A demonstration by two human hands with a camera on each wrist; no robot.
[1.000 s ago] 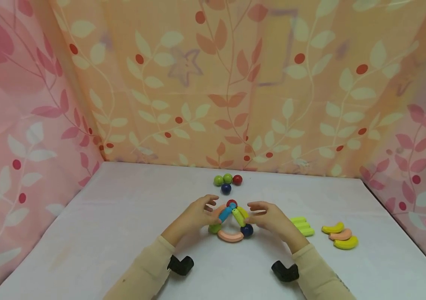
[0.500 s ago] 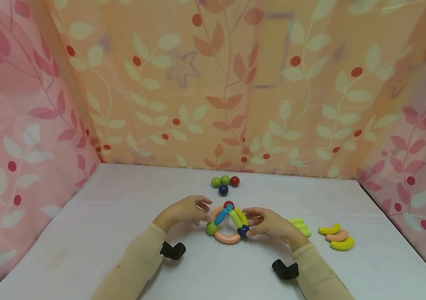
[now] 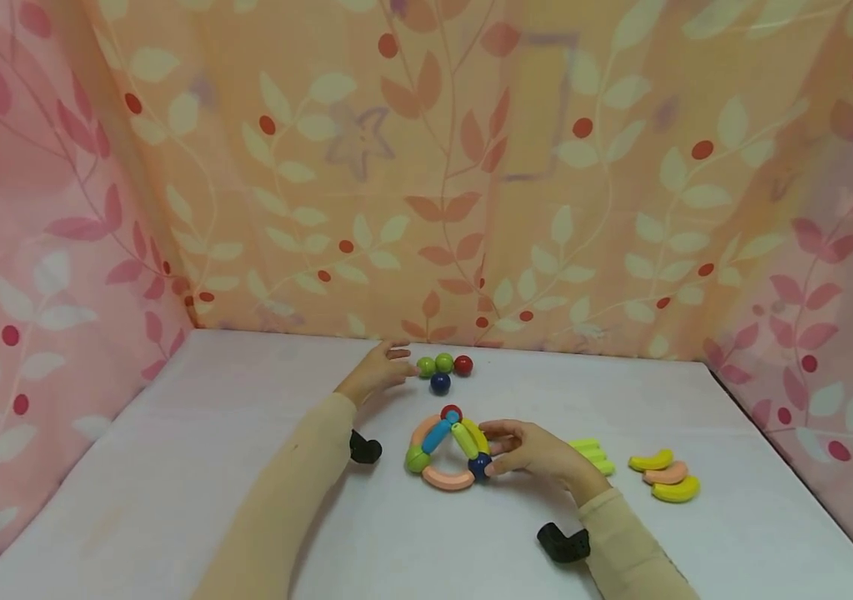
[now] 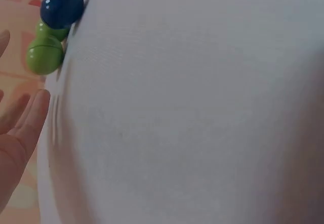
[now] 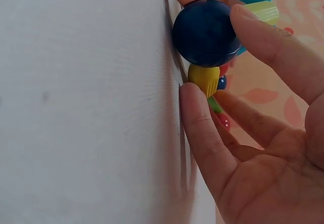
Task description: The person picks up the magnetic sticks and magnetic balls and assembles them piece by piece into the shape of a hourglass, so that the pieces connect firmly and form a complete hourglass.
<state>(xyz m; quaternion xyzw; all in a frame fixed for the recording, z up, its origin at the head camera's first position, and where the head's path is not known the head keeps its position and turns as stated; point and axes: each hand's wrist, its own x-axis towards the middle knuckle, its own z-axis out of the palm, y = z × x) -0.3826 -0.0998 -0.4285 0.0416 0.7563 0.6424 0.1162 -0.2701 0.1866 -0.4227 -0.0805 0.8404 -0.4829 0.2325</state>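
Observation:
A frame of magnetic balls and rods stands mid-table, with a red ball [image 3: 451,412] at its far corner, a green ball [image 3: 417,459] at left and a dark blue ball [image 3: 479,466] at right. Curved peach rods [image 3: 448,478] and a yellow rod [image 3: 475,436] join them; a blue rod [image 3: 437,436] and a lime rod [image 3: 464,441] slant up to meet. My right hand [image 3: 534,454] touches the dark blue ball with its thumb, fingers beside the yellow rod. My left hand [image 3: 377,372], fingers extended, is just left of two loose green balls [image 3: 444,362], holding nothing.
A loose red ball [image 3: 464,365] and a loose blue ball [image 3: 440,383] sit with the green ones near the back edge. Lime straight rods [image 3: 591,456] lie right of my right hand. Farther right are two yellow curved rods [image 3: 675,489] and a peach one [image 3: 666,472].
My left hand has left the frame's left side and reached away to the loose balls. My right hand has come down to the dark blue ball. The view has shifted slightly.

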